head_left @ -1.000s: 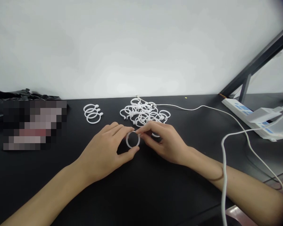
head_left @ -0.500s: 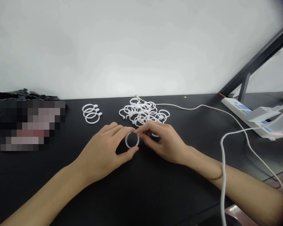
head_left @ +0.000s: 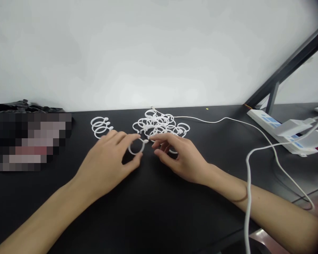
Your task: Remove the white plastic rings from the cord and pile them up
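My left hand (head_left: 107, 160) pinches a white plastic shower curtain ring (head_left: 143, 146) between thumb and fingers, just above the black table. The ring's small knob points right, toward my right hand (head_left: 187, 155). That hand is empty, its fingers curved and apart, a short gap from the ring. Just behind it lies a heap of similar white rings (head_left: 159, 122), some partly hidden by its fingers. Farther left, beyond my left hand, three rings (head_left: 96, 126) lie overlapping in a row, knobs to the right; my fingers come close to the front one.
A white cable (head_left: 247, 176) loops over my right forearm from a white power strip (head_left: 265, 120) with plugged-in adapters at right. Black plastic (head_left: 26, 105) and a blurred-out patch (head_left: 34, 141) are at the left. A pale wall (head_left: 159, 53) rises behind the black table (head_left: 137, 218).
My right fingers have come off the ring. My left hand has carried it a little to the left, and its knob now shows.
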A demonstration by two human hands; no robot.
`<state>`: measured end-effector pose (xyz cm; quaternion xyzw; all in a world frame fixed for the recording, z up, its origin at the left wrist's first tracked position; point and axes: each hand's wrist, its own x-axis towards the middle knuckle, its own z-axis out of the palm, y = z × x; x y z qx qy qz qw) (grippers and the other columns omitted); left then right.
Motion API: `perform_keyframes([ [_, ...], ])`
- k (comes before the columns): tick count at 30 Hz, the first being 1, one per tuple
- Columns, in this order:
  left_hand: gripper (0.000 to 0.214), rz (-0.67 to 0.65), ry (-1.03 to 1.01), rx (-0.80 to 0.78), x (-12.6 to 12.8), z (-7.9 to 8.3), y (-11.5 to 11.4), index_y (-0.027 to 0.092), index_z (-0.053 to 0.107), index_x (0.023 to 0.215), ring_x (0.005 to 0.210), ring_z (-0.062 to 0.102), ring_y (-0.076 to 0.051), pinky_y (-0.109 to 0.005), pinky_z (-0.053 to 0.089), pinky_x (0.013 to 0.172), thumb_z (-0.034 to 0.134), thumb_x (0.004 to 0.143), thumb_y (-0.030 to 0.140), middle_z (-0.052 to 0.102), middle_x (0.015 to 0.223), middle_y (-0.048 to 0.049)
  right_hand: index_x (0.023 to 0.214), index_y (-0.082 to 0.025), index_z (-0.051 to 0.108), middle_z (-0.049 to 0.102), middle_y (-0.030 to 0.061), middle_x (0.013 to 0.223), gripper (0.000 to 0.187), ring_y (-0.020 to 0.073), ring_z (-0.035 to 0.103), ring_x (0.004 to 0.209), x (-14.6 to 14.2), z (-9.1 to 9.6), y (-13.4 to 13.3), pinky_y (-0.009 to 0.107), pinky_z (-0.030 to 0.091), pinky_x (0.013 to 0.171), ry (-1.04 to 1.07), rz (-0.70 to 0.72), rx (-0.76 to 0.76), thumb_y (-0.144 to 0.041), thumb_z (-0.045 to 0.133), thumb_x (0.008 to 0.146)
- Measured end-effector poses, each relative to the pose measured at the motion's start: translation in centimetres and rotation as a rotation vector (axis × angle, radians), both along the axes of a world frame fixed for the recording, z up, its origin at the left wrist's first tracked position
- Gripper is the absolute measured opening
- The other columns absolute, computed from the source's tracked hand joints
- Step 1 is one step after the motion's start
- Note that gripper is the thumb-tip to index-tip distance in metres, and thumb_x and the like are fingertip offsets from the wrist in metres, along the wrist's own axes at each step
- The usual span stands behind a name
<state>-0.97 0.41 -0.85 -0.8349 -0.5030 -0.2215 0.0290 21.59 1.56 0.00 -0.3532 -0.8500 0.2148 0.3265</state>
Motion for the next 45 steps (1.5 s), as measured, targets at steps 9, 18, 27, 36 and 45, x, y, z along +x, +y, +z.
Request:
perform_keyframes([
  [9,0.046,0.359,0.289,-0.034,-3.7,-0.2,2.0,0.011,0.058,0.129,0.105,0.052,-0.039,-0.050,0.049,0.082,0.036,0.096,0.033,0.058,0.121,-0.0189,0.102,-0.015,0.065,0.062,0.0105,0.098,0.021,0.0239,0.055,0.090,1.1,-0.2,1.3,0.037,0.049,0.077,-0.402,-0.249,0.282,-0.031,0.063,0.089],
  [18,0.053,0.437,0.301,-0.114,-4.1,-0.3,2.8,0.006,0.047,0.140,0.111,0.051,-0.042,-0.053,0.048,0.087,0.024,0.099,0.029,0.055,0.133,-0.0213,0.098,-0.016,0.064,0.061,0.0092,0.096,0.012,0.0232,0.054,0.087,2.0,-0.4,2.2,0.035,0.046,0.076,-0.528,-0.298,0.278,-0.024,0.061,0.090],
  [27,0.048,0.370,0.226,0.071,-3.3,-0.3,2.3,0.007,0.051,0.137,0.121,0.047,-0.040,-0.052,0.046,0.095,0.034,0.097,0.029,0.052,0.137,-0.0189,0.087,-0.015,0.061,0.062,0.0078,0.090,0.009,0.0196,0.054,0.081,1.3,-0.1,1.5,0.031,0.045,0.070,-0.360,-0.339,0.307,-0.019,0.054,0.090],
  [36,0.035,-0.139,-0.043,0.128,1.5,-0.4,-1.1,0.018,0.049,0.130,0.111,0.054,-0.025,-0.043,0.047,0.098,0.047,0.097,0.026,0.059,0.119,-0.0095,0.091,-0.017,0.059,0.061,0.0046,0.092,0.004,0.0142,0.058,0.082,0.6,0.4,0.6,0.027,0.050,0.075,-0.017,-0.060,0.190,-0.017,0.056,0.091],
  [45,0.036,-0.060,-0.171,0.194,1.7,0.5,-2.0,0.014,0.047,0.123,0.111,0.055,-0.025,-0.038,0.048,0.097,0.056,0.093,0.033,0.057,0.117,-0.0113,0.086,-0.018,0.060,0.066,0.0039,0.088,0.004,0.0129,0.063,0.079,-0.3,1.1,-0.9,0.026,0.053,0.073,0.135,0.079,-0.002,-0.015,0.059,0.089],
])
